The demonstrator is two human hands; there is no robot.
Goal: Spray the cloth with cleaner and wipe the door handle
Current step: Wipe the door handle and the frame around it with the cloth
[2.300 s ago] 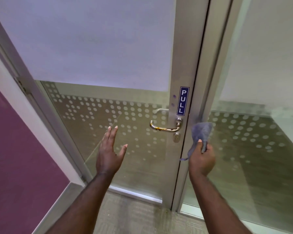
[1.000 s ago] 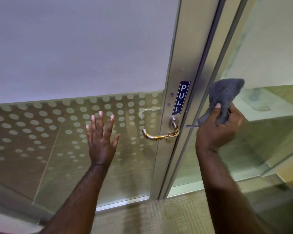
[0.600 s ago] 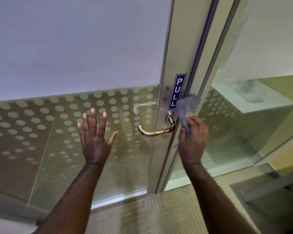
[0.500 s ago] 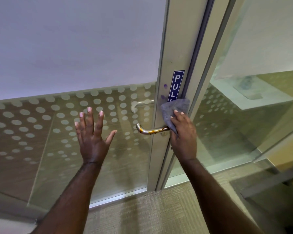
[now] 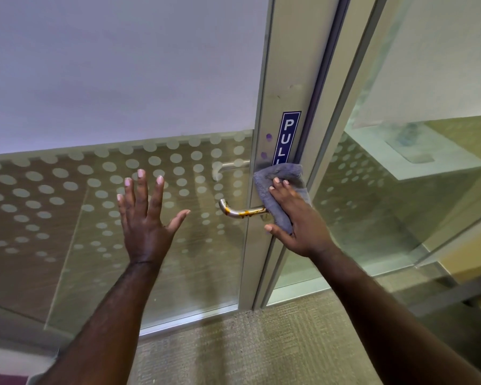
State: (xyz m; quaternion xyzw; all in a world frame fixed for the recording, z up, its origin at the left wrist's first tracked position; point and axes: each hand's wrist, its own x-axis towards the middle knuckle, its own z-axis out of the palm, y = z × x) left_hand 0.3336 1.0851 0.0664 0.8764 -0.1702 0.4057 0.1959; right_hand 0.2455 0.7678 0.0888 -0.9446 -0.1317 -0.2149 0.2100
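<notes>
A metal lever door handle (image 5: 238, 212) with orange-brown streaks sticks out leftward from the aluminium door frame (image 5: 272, 79). My right hand (image 5: 296, 218) presses a grey cloth (image 5: 282, 180) over the handle's base, thumb below and fingers on top. The cloth hides the handle's pivot and the bottom of the blue PULL sign (image 5: 288, 137). My left hand (image 5: 146, 218) is held up flat with fingers spread, left of the handle, in front of the dotted glass and holding nothing. No spray bottle is in view.
The door's glass panel (image 5: 95, 204) has frosted dots below a white frosted band. A second glass pane (image 5: 400, 190) stands to the right of the frame. Beige carpet (image 5: 261, 343) lies below.
My right hand carried the cloth from the right of the frame onto the handle's base and now covers it. My left hand stayed raised and open. The view moved closer to the door.
</notes>
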